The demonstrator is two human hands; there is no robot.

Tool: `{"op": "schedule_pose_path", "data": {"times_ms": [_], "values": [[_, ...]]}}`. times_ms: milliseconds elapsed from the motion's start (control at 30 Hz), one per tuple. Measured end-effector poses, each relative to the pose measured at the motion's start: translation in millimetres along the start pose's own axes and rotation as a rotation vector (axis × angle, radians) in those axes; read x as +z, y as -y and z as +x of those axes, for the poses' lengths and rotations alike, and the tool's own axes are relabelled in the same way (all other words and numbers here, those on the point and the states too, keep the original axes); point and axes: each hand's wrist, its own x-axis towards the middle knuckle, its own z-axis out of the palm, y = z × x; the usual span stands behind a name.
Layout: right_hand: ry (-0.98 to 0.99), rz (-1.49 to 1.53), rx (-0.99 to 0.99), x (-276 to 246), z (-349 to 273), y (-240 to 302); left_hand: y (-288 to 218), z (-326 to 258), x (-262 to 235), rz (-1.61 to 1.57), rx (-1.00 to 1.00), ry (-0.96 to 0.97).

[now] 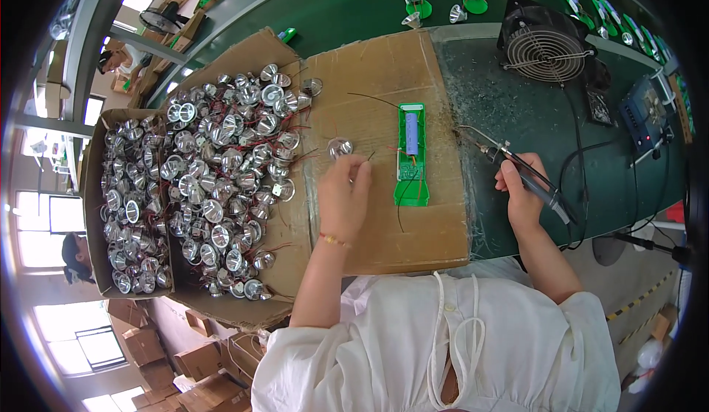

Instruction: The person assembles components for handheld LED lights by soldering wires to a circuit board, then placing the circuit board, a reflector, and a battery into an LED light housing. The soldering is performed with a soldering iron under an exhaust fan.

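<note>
My left hand is over the brown cardboard, fingers drawn together at a small silver lamp reflector. A short dark wire end shows by its fingertips; the grip itself is partly hidden. To its right lies an open green plastic housing with a purple cylindrical battery, a small circuit board and loose red and black wires. My right hand is closed round the handle of a soldering iron. The iron's metal tip points left, toward the housing but apart from it.
Cardboard boxes heaped with wired reflectors stand at the left. A black fan with a round grille sits at the back right, near a blue soldering station with cables. More green housings line the far side of the green bench.
</note>
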Motion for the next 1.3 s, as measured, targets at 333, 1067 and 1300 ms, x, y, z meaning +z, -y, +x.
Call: {"op": "schedule_pose_path", "data": {"times_ms": [333,1067,1300], "values": [[0.313,-0.166,-0.192,13,-32,6,-10,-21,19,-0.195,-0.244,0.190],[0.176,0.146,0.146,16,-34,19,-15,-11,15,-0.243,-0.274,0.300],[0.187,0.121,0.153,13,-38,15,-20,-12,12,-0.208,-0.271,0.289]]}}
